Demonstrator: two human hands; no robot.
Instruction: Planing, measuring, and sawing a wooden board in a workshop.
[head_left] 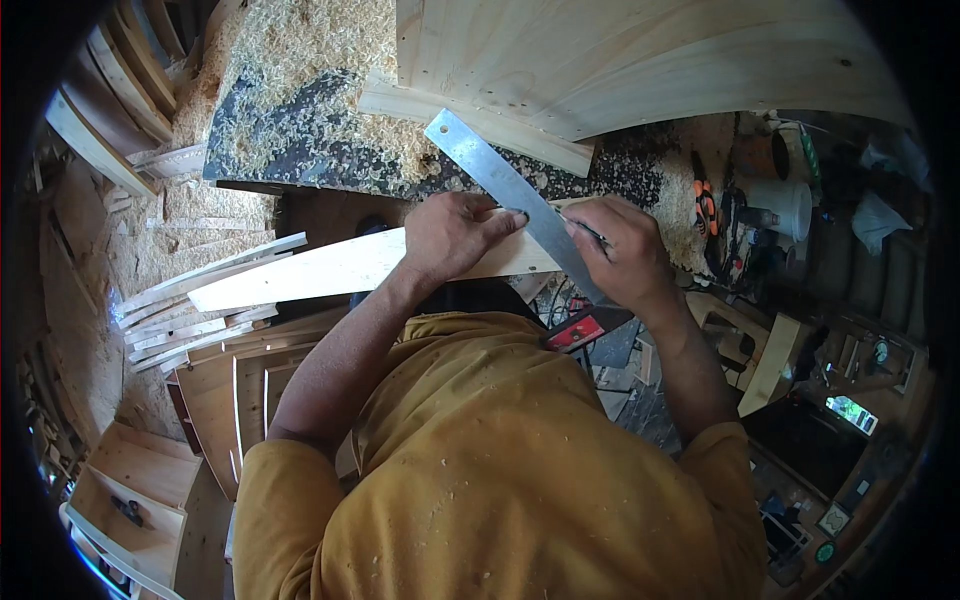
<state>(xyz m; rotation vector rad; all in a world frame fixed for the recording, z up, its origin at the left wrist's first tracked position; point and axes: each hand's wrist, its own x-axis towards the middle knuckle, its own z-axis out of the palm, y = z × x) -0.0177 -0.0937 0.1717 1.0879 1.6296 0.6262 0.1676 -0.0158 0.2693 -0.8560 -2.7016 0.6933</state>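
Observation:
A long pale board [320,268] lies crosswise in front of my body, its left end narrowing. Slanting across it is a try square [492,172] with a steel blade, a hole at its far end and a dark, red-marked stock at the near end. My left hand [450,236] is closed over the board, its thumb pressed against the blade's left edge. On the blade's other side my right hand [630,255] is closed around a thin dark pencil [597,237]. The pencil's tip is hard to make out.
Beyond the board, a dark workbench [300,140] is covered with wood shavings. A large wooden panel [640,60] rests on it. Orange-handled pliers [706,205] lie at the right. Wood strips [210,290] are stacked at the left, above a wooden drawer box [135,500].

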